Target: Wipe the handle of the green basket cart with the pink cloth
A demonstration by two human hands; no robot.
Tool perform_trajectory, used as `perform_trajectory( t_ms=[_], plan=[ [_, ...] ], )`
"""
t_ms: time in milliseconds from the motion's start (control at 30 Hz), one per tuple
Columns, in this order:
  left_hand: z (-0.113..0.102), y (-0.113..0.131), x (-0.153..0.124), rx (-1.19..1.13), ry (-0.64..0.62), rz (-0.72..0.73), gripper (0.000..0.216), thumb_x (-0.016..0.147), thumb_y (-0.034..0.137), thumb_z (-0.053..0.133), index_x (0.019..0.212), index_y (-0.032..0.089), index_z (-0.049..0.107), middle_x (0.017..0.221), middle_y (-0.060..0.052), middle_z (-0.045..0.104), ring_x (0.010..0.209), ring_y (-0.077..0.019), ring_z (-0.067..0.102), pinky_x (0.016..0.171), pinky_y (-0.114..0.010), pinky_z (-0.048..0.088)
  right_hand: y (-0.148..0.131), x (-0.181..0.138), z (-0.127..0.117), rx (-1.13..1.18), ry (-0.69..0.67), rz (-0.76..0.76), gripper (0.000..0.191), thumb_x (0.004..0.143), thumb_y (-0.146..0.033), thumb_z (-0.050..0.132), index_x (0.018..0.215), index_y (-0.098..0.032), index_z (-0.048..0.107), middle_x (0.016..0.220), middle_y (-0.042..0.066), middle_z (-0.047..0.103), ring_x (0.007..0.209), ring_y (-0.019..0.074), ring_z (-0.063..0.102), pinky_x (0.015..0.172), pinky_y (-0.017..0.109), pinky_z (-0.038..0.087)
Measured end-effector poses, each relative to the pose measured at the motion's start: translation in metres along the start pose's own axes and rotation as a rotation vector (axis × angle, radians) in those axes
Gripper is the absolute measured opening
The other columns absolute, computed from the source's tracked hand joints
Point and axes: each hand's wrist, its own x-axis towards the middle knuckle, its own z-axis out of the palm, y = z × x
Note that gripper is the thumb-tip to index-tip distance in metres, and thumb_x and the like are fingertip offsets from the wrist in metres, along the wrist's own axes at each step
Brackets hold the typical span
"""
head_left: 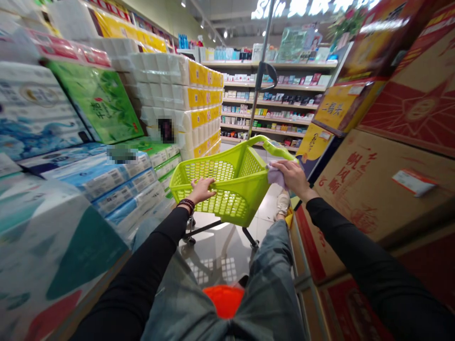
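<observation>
A lime-green plastic shopping basket cart (227, 189) on wheels stands in the store aisle in front of my knees. My left hand (201, 189) grips its near rim, fingers curled over the edge; a bead bracelet sits on that wrist. My right hand (291, 177) is closed on a pale purple cloth (274, 175), pressed against the basket's right rim near the green handle (275, 147). A grey pole (261, 71) rises from behind the basket. The basket looks empty inside.
Stacked packs of toilet paper and tissue (88, 156) line the left. Red and brown cardboard boxes (373, 189) are piled on the right. Shelves of small goods (270, 104) close the aisle's far end. An orange object (223, 298) lies between my jeans-clad legs.
</observation>
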Motion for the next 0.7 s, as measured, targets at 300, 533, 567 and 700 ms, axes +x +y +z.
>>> perform_trajectory(
  t_ms=[300, 533, 567, 700],
  plan=[
    [-0.002, -0.003, 0.003, 0.007, -0.011, 0.0, 0.051, 0.084, 0.039, 0.068, 0.134, 0.03, 0.066, 0.147, -0.006, 0.066, 0.137, -0.0358, 0.052, 0.121, -0.058, 0.027, -0.061, 0.013, 0.019, -0.017, -0.166, -0.113, 0.042, 0.1, -0.021, 0.051, 0.14, -0.023, 0.066, 0.14, 0.013, 0.066, 0.122, 0.033, 0.056, 0.109, 0.047, 0.037],
    [-0.01, -0.009, 0.009, 0.025, -0.047, -0.001, 0.05, 0.084, 0.04, 0.066, 0.134, 0.031, 0.066, 0.141, -0.007, 0.069, 0.136, -0.0365, 0.053, 0.12, -0.058, 0.029, -0.006, 0.003, -0.008, -0.06, -0.095, -0.028, 0.036, 0.103, -0.021, 0.048, 0.133, -0.024, 0.068, 0.128, 0.011, 0.068, 0.117, 0.0284, 0.061, 0.104, 0.04, 0.041],
    [-0.011, -0.009, 0.012, 0.041, -0.059, -0.011, 0.051, 0.085, 0.04, 0.066, 0.135, 0.03, 0.066, 0.142, -0.008, 0.068, 0.136, -0.0369, 0.053, 0.12, -0.059, 0.028, -0.008, 0.004, -0.009, -0.071, -0.085, -0.007, 0.035, 0.104, -0.021, 0.047, 0.132, -0.023, 0.068, 0.126, 0.012, 0.068, 0.117, 0.0283, 0.061, 0.104, 0.04, 0.04],
    [-0.012, 0.003, 0.017, 0.151, -0.079, -0.049, 0.057, 0.088, 0.038, 0.066, 0.143, 0.026, 0.058, 0.146, -0.016, 0.062, 0.14, -0.0384, 0.051, 0.122, -0.065, 0.023, -0.034, 0.01, -0.005, -0.131, -0.034, 0.076, 0.032, 0.106, -0.031, 0.045, 0.123, -0.02, 0.07, 0.118, 0.014, 0.068, 0.111, 0.031, 0.058, 0.103, 0.044, 0.038]
  ],
)
